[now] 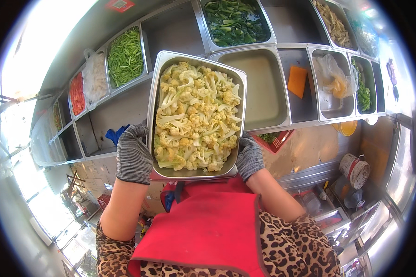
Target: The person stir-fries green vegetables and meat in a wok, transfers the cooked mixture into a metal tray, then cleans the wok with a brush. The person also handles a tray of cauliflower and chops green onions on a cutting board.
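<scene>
Both my hands wear grey knitted gloves and hold a deep stainless steel food pan (197, 175) in front of my red apron. Cut cauliflower florets (197, 117) fill the pan. My left hand (133, 154) grips its left side, the fingers partly hidden beneath and behind the wall. On the opposite side my right hand (250, 155) clasps the lower right edge. The pan is slightly turned and overlaps the front of the steel counter. Just behind its right side sits another steel pan (260, 86) holding some cloudy liquid or a wet bottom; I cannot tell which.
Around me runs a counter with pans of leafy greens (234, 22), chopped green stalks (126, 57), red pieces (77, 93) and a plastic bag (336, 76). An orange block (297, 82) and blue cloth (117, 134) lie in wells. Below stand a red basket (280, 140) and a bucket (355, 171).
</scene>
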Action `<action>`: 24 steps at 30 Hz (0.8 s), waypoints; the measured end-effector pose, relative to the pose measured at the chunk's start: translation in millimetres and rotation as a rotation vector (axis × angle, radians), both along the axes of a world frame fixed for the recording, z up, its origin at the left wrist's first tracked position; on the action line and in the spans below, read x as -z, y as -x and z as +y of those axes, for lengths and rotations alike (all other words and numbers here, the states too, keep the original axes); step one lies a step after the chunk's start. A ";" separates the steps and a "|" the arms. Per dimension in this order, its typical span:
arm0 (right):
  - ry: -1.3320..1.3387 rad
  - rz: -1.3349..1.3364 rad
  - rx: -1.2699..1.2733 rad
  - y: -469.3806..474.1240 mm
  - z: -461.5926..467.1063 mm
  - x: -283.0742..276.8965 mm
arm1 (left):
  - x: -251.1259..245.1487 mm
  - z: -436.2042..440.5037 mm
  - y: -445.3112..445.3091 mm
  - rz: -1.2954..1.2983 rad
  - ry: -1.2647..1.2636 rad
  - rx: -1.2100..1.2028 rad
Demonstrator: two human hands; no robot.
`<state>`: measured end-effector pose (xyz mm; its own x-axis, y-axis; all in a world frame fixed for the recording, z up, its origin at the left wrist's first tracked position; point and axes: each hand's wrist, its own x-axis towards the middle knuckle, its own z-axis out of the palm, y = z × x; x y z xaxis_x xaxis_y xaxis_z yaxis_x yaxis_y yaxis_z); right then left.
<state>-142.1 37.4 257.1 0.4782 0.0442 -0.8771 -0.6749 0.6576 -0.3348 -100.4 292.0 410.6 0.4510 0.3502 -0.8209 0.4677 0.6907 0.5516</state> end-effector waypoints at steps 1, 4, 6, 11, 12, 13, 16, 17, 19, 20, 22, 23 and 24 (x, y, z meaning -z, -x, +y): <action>0.023 -0.012 -0.008 -4.0 -1.9 -0.7 | 12.8 4.7 6.2 -0.016 0.019 -0.061; 0.005 -0.021 0.021 -21.8 -8.8 -7.5 | 49.4 15.6 29.3 -0.055 -0.007 -0.154; 0.025 -0.036 0.023 -37.9 -2.1 -24.1 | 79.9 21.2 49.9 -0.098 0.017 -0.239; 0.106 -0.158 0.030 -49.9 -8.3 -25.9 | 101.1 9.5 77.0 -0.112 0.199 -0.459; 0.155 -0.213 0.015 -45.3 -1.9 -35.2 | 87.1 -2.6 72.7 -0.132 0.182 -0.523; 0.204 -0.267 0.001 -44.2 5.2 -41.3 | 92.7 2.9 72.9 -0.155 0.171 -0.494; 0.276 -0.253 -0.172 -60.7 20.8 -29.1 | 123.2 21.6 70.1 -0.083 0.096 -0.396; 0.238 -0.243 -0.202 -66.3 20.5 -17.0 | 127.7 22.5 70.7 -0.075 0.101 -0.413; 0.339 -0.306 -0.295 -60.4 14.3 0.8 | 137.6 22.0 73.5 -0.031 0.109 -0.448; 0.421 -0.334 -0.393 -59.3 17.3 -5.8 | 138.0 23.8 75.3 0.047 0.064 -0.435; 0.407 -0.271 -0.372 -52.4 24.1 -17.1 | 147.3 25.9 85.6 0.012 0.071 -0.427; 0.358 -0.207 -0.304 -50.4 26.7 -13.3 | 152.1 27.3 89.1 -0.006 0.075 -0.421; 0.308 -0.153 -0.235 -50.3 28.6 -7.0 | 154.6 30.1 87.9 0.005 0.072 -0.428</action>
<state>-91.8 66.0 264.0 0.6123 -0.0857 -0.7860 -0.7217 0.3453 -0.5999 -188.3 322.1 256.0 0.2732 0.4467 -0.8520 0.1338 0.8594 0.4935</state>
